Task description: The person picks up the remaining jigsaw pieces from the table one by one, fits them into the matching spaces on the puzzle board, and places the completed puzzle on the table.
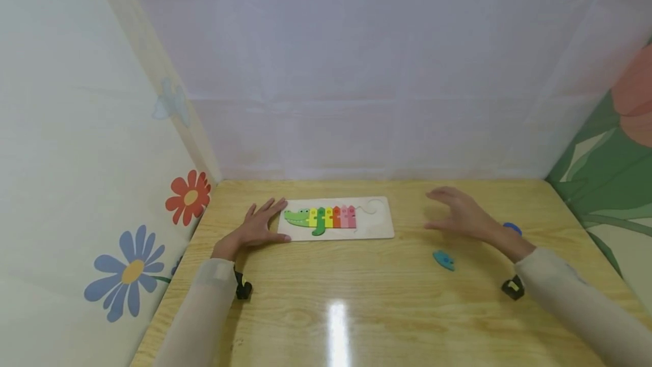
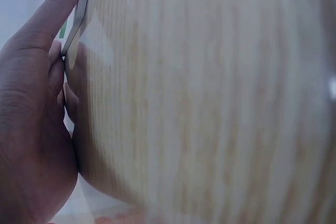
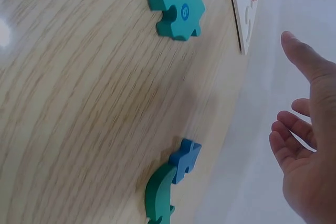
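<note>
A white crocodile puzzle board (image 1: 374, 225) lies on the table, with a green head piece (image 1: 296, 218) and a row of yellow, green, red and pink body pieces in it. A thin curled outline shows on its bare right part. My left hand (image 1: 254, 228) grips the board's left end, thumb at the near corner and fingers at the far one. Raised over the table to the right of the board, my right hand (image 1: 463, 217) holds nothing, thumb and fingers apart. Nearest it on the tabletop is a teal puzzle piece (image 1: 444, 260), also in the right wrist view (image 3: 178, 13).
Beyond the right wrist lies a blue piece (image 1: 513, 227), partly hidden by the arm. The right wrist view shows this small blue piece (image 3: 185, 161) against a curved green piece (image 3: 159, 192). Pale cloth walls enclose the wooden table (image 1: 285, 293) at the back and sides.
</note>
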`<state>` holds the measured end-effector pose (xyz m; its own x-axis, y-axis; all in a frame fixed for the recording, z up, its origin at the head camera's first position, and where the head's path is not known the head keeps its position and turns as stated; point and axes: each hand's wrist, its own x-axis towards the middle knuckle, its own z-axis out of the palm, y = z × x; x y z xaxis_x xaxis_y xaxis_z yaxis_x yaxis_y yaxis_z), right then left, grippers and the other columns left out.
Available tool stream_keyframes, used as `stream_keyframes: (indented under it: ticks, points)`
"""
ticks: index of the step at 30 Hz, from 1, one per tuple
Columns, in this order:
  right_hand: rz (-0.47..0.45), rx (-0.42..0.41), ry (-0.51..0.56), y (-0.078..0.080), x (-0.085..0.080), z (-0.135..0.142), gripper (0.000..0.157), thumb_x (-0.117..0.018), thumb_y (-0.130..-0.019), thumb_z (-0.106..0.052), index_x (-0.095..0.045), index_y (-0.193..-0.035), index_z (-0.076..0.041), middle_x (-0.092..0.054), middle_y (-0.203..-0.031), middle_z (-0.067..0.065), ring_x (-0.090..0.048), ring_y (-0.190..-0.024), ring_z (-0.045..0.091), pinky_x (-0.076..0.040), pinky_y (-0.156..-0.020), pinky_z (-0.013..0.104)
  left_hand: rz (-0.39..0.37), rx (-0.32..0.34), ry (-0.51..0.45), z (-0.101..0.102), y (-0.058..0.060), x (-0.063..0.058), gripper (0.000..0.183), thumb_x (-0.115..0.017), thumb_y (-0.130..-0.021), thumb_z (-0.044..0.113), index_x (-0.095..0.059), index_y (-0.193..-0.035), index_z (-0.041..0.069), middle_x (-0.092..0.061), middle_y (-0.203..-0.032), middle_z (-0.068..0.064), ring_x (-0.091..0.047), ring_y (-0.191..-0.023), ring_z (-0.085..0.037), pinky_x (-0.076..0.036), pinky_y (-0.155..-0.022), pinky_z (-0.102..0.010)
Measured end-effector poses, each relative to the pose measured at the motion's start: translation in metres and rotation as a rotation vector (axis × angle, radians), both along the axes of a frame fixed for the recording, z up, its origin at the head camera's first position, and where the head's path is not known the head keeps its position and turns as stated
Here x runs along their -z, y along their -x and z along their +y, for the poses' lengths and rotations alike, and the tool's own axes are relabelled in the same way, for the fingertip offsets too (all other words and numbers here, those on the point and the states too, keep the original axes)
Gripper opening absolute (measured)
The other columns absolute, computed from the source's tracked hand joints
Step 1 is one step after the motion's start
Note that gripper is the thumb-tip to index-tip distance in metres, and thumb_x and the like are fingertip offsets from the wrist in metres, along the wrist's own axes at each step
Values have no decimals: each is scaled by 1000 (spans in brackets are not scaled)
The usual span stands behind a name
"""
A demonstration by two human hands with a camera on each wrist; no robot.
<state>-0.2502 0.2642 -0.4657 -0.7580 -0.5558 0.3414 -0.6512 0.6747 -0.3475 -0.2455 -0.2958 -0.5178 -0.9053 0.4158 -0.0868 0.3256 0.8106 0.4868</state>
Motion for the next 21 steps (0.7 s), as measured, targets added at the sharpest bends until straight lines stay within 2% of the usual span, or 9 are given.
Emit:
stream_keyframes:
  ticks: [7,21]
  points:
    - [16,26,-12,-3,-3,15,77,-98,-71,-27,-67,-131,10,-68,-126,31,-64,-118,50,-50,-100,65,-4,-2,5,-1,1,1,108,-82,-87,55,-29,-168,8,-24,-175,-14,-12,-162,-43,3,-123,-71]
    - [-27,106,-21,-12,-3,40,77,-96,-75,-29,-65,-133,11,-65,-131,34,-61,-121,52,-49,-100,67,-7,-8,-1,0,1,2,109,-83,-86,56,-29,-168,8,-24,-175,-14,-12,-162,-42,3,-123,-71]
